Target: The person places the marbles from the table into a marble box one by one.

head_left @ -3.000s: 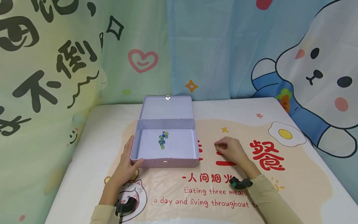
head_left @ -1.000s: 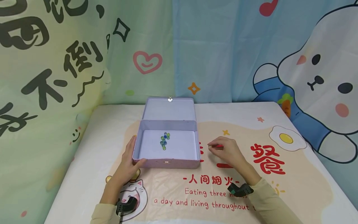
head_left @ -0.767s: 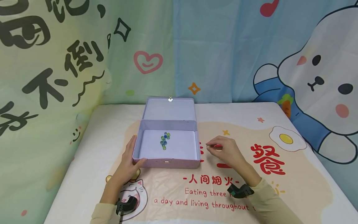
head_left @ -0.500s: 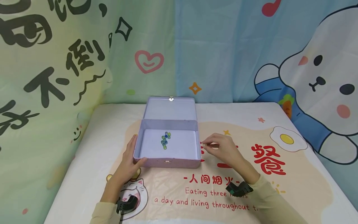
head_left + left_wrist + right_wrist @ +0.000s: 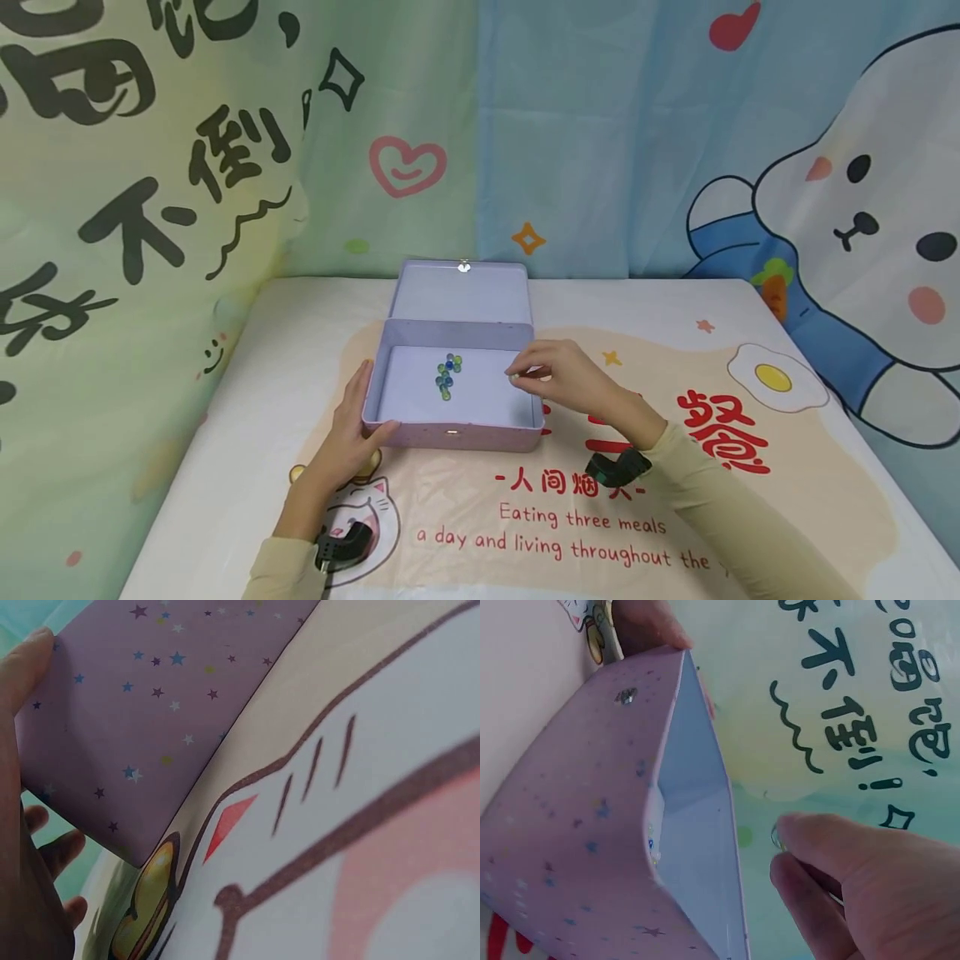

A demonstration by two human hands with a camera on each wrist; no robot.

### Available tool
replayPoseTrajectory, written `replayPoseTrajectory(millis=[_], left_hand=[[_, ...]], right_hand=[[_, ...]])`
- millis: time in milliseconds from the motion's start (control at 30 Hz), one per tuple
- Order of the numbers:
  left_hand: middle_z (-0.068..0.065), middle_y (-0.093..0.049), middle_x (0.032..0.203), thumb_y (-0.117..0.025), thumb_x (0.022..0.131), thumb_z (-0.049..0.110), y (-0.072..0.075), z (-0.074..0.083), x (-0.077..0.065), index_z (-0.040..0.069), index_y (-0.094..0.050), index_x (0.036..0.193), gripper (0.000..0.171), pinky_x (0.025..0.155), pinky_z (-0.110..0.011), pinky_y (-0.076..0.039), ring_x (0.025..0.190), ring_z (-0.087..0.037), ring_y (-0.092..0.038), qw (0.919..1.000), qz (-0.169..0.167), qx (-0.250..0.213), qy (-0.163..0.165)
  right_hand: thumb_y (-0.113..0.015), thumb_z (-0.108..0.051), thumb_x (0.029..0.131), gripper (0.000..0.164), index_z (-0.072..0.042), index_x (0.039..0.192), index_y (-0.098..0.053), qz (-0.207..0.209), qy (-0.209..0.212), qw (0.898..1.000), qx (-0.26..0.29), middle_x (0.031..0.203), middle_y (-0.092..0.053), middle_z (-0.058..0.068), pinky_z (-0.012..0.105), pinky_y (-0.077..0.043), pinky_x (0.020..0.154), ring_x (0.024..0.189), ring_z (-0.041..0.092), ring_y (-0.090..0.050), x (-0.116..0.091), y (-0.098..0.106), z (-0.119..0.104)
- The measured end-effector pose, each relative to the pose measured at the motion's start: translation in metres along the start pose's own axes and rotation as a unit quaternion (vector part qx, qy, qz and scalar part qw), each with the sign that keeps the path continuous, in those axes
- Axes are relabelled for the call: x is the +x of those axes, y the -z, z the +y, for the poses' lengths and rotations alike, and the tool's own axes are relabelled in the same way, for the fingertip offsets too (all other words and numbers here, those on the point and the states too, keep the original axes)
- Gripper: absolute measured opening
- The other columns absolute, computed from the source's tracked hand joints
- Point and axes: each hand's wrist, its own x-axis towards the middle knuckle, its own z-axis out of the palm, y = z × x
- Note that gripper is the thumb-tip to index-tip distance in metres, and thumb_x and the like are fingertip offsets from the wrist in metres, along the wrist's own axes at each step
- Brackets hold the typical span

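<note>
A lilac tin box (image 5: 487, 438) with a star pattern stands on the table, its lid (image 5: 461, 292) tipped back. Several blue and green marbles (image 5: 447, 381) lie clustered on its floor. My left hand (image 5: 337, 442) grips the near left corner, thumb at the front rim and fingers along the left side. Over the box's right edge, my right hand (image 5: 573, 379) pinches one glass marble (image 5: 777, 838) between thumb and index finger. In the right wrist view the hand is above the level of the box rim. The left wrist view shows the starry box wall (image 5: 150, 712) beside the thumb.
A printed tablecloth (image 5: 810, 475) with red lettering and a fried egg picture covers the table. Behind it hangs a curtain (image 5: 555, 150) with cartoon prints. Each wrist wears a black camera band (image 5: 618, 468).
My right hand has moved left with the pinched marble, from the cloth beside the box to over its right edge. My left hand stays at the box corner. The head view has shifted slightly.
</note>
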Motion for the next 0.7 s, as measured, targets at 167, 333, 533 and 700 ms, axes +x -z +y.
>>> replayPoseTrajectory(millis=[167,333,533,700], left_hand=[[-0.009,-0.004,0.161,-0.065,0.085,0.035,0.001,0.0,0.001,0.022,-0.002,0.154,0.095,0.106,-0.072,-0.016,0.145,-0.04,-0.011,1.0,-0.001,0.001,-0.003],[-0.009,-0.004,0.161,-0.064,0.085,0.036,0.001,0.001,0.001,0.024,-0.002,0.154,0.095,0.106,-0.072,-0.016,0.145,-0.039,-0.01,1.0,0.001,-0.003,0.001],[-0.008,-0.003,0.161,-0.064,0.085,0.037,0.0,-0.001,-0.001,0.03,0.001,0.154,0.095,0.105,-0.073,-0.015,0.145,-0.04,-0.01,1.0,-0.001,0.001,0.006],[-0.005,-0.003,0.161,-0.064,0.085,0.038,-0.001,-0.003,-0.001,0.024,-0.003,0.154,0.094,0.104,-0.073,-0.015,0.145,-0.04,-0.011,1.0,0.001,0.004,0.008]], right_hand=[[-0.073,-0.015,0.083,0.015,-0.015,0.098,-0.075,-0.037,0.035,0.999,-0.01,0.094,-0.071,-0.005,0.023,-0.056,0.074,0.087,0.01,-0.064,0.016,-0.001,0.005],[-0.071,-0.013,0.085,0.015,-0.012,0.099,-0.075,-0.055,0.042,0.998,0.002,0.095,-0.07,-0.002,0.023,-0.056,0.078,0.089,0.011,-0.065,0.033,-0.005,0.011],[-0.07,-0.014,0.086,0.015,-0.011,0.1,-0.075,-0.07,0.035,0.997,0.011,0.098,-0.07,-0.001,0.021,-0.055,0.078,0.09,0.011,-0.065,0.049,-0.011,0.016],[-0.068,-0.015,0.087,0.015,-0.011,0.1,-0.075,-0.072,0.035,0.997,0.007,0.097,-0.07,-0.002,0.02,-0.055,0.077,0.09,0.01,-0.065,0.061,-0.016,0.021]])
